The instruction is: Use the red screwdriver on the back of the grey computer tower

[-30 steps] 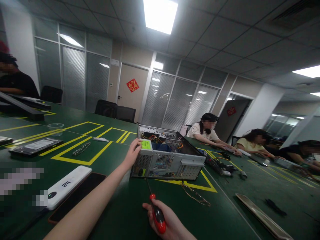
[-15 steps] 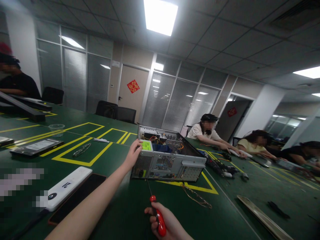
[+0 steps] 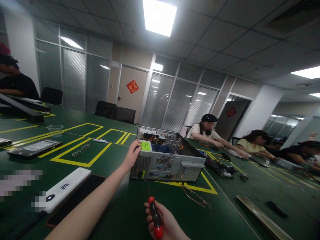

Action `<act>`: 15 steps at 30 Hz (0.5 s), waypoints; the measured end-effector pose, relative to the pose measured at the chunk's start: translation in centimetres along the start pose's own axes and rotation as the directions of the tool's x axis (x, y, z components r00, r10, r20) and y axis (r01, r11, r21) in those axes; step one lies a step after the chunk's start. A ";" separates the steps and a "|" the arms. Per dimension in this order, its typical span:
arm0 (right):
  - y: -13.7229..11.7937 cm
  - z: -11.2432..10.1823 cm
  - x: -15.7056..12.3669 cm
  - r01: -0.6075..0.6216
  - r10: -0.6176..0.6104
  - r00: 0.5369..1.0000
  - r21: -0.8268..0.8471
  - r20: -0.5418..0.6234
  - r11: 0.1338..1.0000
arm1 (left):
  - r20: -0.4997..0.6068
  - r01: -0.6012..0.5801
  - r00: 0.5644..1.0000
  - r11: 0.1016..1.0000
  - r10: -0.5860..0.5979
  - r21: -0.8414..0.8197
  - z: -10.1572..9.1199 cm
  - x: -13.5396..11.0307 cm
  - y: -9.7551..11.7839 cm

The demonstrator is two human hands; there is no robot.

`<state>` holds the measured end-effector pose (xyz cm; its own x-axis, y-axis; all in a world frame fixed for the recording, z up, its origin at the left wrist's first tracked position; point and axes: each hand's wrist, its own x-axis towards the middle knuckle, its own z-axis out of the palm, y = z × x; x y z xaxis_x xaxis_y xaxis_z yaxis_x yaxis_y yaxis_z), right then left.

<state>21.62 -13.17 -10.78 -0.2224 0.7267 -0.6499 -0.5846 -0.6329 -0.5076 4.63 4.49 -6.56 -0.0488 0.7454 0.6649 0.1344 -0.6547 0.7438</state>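
An open grey computer case [image 3: 167,156] lies on the green table [image 3: 117,213], its rear panel toward me and wires showing inside. My left hand [image 3: 132,155] reaches out and grips the case's near left corner, beside a green label. My right hand [image 3: 163,223] is low in the view, closed round the red and black handle of a screwdriver [image 3: 154,215]. The screwdriver's thin shaft points toward the case's rear panel, its tip close to the bottom edge.
Yellow tape outlines mark the table. A white device [image 3: 62,190] on a dark tray lies at left, a metal panel [image 3: 262,216] at right, loose cables [image 3: 196,196] by the case. Other people sit at the far right and far left.
The view has shifted slightly. My right hand with the screwdriver has stayed low with little movement; my left hand keeps its hold on the case corner.
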 end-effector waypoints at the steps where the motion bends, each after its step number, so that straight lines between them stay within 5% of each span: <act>1: -0.1 -0.1 0.0 0.002 -0.002 1.000 0.012 0.008 1.000 | 0.001 -0.001 1.000 1.000 0.001 0.000 0.0 0.0 -0.1; 15: 0.0 -0.3 0.0 -0.027 0.027 1.000 0.010 -0.011 1.000 | 0.000 -0.002 1.000 1.000 0.002 -0.001 0.0 0.0 0.1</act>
<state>21.87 -13.22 -10.98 -0.2294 0.7064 -0.6696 -0.5863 -0.6494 -0.4843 4.66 4.44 -6.53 -0.0484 0.7439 0.6665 0.1330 -0.6566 0.7424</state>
